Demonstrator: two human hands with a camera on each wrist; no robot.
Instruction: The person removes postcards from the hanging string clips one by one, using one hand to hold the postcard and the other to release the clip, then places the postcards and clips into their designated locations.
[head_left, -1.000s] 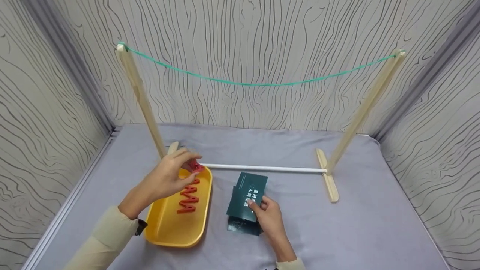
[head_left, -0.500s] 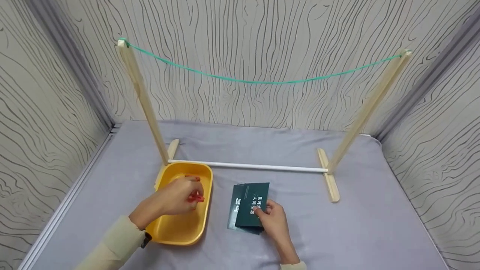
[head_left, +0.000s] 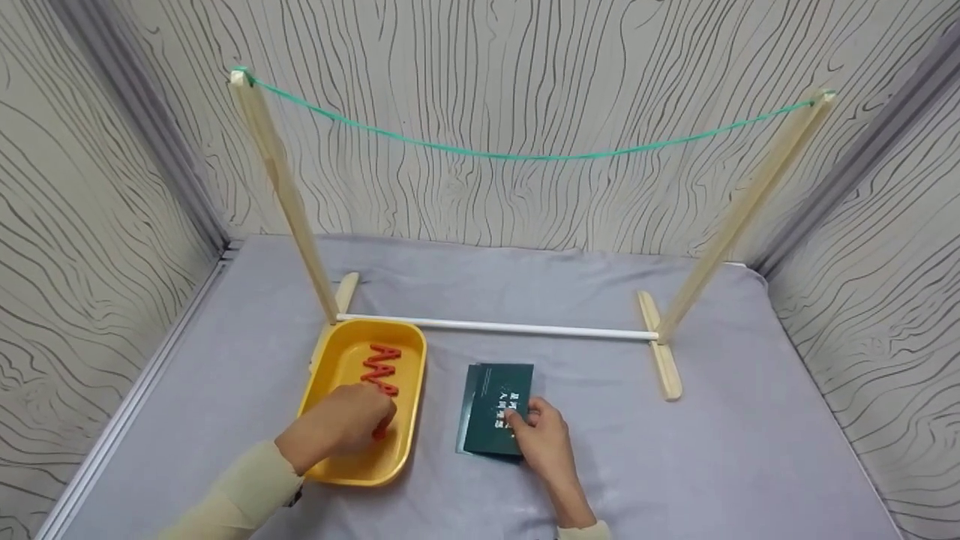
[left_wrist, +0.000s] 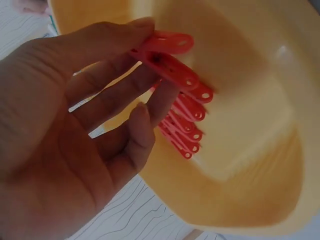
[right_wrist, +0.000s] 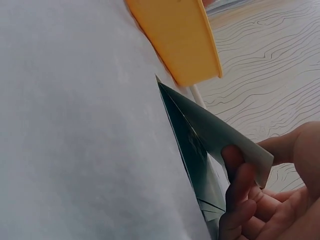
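My left hand is down inside the yellow tray. In the left wrist view its thumb and finger pinch a red clothespin. Behind that one, several more red clothespins lie in a row on the tray floor. A dark green card with white characters is pinched between the thumb and fingers of my right hand. In the right wrist view this card is tilted up from another dark green card beneath it.
Behind the tray stands a frame with two wooden posts and a white rod along its base. A slack green string spans the post tops. Grey cloth covers the table, and patterned panels enclose it.
My left hand has come down from the tray's far end with a red clothespin and moved nearer in the tray. The green card in my right hand has dropped more squarely over the one below.
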